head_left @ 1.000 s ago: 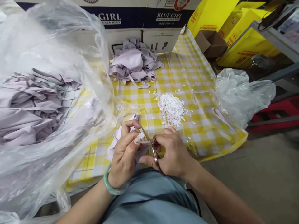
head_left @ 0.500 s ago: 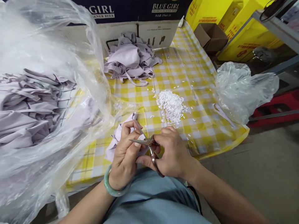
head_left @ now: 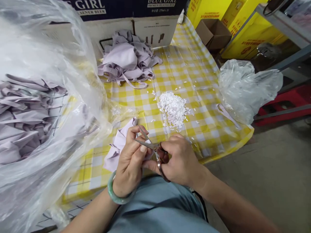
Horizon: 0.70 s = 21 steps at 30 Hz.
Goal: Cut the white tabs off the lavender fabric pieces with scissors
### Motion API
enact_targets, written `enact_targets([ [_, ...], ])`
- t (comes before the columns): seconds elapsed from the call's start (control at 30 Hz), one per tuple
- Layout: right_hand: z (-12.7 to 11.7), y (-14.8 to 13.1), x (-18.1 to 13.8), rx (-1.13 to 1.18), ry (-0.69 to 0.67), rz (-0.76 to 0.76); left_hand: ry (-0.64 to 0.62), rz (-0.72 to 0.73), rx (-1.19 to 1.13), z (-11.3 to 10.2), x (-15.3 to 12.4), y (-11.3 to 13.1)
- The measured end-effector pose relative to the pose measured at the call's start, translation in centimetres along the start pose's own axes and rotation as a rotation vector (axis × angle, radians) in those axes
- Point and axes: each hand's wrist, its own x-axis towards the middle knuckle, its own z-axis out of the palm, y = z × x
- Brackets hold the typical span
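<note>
Beer cartons (head_left: 121, 13) — open brown box (head_left: 214, 35)

Green bangle (head_left: 111, 192), blue garment (head_left: 157, 207), seemingly plain

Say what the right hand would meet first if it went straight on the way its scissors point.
Most likely the left hand: the scissors in the right hand point toward it, though depth there is unclear.

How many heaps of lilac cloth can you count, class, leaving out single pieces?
2. The left heap lies amid clear plastic; the far heap lies in front of a printed carton. More may be hidden behind the plastic.
</note>
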Motion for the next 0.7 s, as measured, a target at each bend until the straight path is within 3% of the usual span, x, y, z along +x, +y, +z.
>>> enact_targets([
  [0.27, -0.8, 2.9, -1.6, -0.141, 0.038, 0.132, -0.164, -0.048, -0.036, 2.7, 1.8, -1.2],
  [0.4, -0.9, 4.7, -2.5, -0.052, 0.013, 0.248, -0.201, -0.016, -0.038, 3.7, 2.6, -0.9],
  [0.53, -1.4, 5.5, -2.5, 0.045, 0.047, 0.280, -0.276, 0.085, 0.195, 0.6, 1.6, -0.2],
  [0.63, -1.0, 5.2, -0.9, 0.076, 0.030, 0.093, -0.146, 0.160, 0.630, -3.6, -0.9, -0.9],
  [0.7, 0.3, 4.3, 0.8, 0.102, -0.061, -0.084, -0.049, 0.108, 0.879, -5.8, -2.9, -2.2],
])
